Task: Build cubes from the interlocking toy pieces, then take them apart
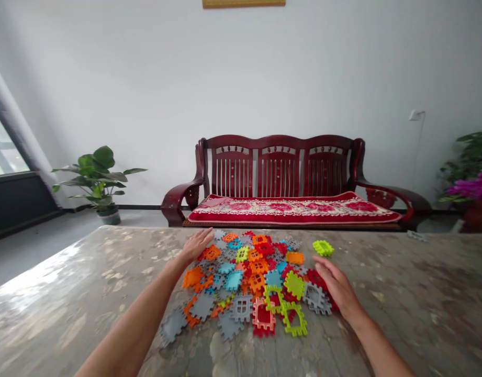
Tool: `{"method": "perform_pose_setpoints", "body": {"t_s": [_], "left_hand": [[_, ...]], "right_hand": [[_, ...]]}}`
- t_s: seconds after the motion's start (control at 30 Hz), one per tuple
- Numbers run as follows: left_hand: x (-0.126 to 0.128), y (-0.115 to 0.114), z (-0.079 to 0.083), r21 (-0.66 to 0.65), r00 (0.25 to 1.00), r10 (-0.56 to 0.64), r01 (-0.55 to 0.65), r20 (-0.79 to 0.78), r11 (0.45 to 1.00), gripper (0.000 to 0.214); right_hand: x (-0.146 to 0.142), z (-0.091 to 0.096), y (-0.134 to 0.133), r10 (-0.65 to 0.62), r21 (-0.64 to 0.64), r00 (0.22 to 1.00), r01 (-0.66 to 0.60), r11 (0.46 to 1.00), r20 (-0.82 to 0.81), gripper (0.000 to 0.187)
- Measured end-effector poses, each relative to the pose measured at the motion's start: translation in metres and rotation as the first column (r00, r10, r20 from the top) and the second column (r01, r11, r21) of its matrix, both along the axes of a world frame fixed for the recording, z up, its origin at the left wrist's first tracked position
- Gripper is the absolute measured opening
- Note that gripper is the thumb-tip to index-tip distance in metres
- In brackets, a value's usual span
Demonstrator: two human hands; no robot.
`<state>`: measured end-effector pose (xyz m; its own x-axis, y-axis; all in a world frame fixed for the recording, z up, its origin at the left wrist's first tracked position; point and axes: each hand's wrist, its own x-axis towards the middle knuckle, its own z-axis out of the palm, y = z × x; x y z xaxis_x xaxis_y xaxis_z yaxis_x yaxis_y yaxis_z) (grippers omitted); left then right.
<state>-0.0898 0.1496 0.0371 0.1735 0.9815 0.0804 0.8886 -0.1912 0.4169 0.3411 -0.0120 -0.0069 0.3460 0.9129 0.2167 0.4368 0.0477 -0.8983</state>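
Note:
A loose pile of interlocking plastic building tiles (233, 280) in grey, orange, red, blue and lime green lies between my two hands. At the pile's far left edge, my left hand (198, 244) rests with fingers stretched out, beside an orange tile (211, 253). My right hand (337, 285) is at the right side, fingers extended and nothing seen in them, next to grey tiles (317, 298) and partly hidden red ones. Just beyond its fingertips sits a lime green tile (323, 248), apart from the pile. Two lime green frame tiles (294, 319) lie near the front.
The tiles lie on a table with a patterned grey-brown cover (68, 298). A small grey piece (416, 236) is at its far right edge. Behind stands a dark red wooden bench (276, 167) with a floral cushion (295, 208). Potted plants (103, 175) flank it.

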Motion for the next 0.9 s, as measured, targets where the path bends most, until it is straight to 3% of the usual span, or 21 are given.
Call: {"method": "perform_pose_setpoints", "body": {"t_s": [0.17,0.4,0.73,0.9], "left_hand": [[0.026,0.019,-0.006,-0.076,0.999,-0.017,0.014,-0.03,0.997,0.062],[0.051,0.016,-0.014,-0.084,0.987,-0.161,0.159,-0.015,0.984,0.055],[0.076,-0.003,-0.015,-0.022,0.973,-0.203,0.206,0.108,0.978,0.058],[0.049,-0.019,-0.003,0.028,0.973,-0.153,0.151,0.175,0.988,0.06]], "right_hand": [[0.001,-0.008,0.003,0.034,0.006,0.983,-0.036,0.999,0.18,0.057],[-0.004,-0.009,0.003,0.072,-0.009,0.936,-0.074,0.997,0.344,0.054],[-0.001,-0.002,0.002,0.093,-0.039,0.985,-0.089,0.995,0.143,0.049],[0.0,-0.003,0.003,0.1,0.0,0.994,-0.1,0.995,0.04,0.052]]}}
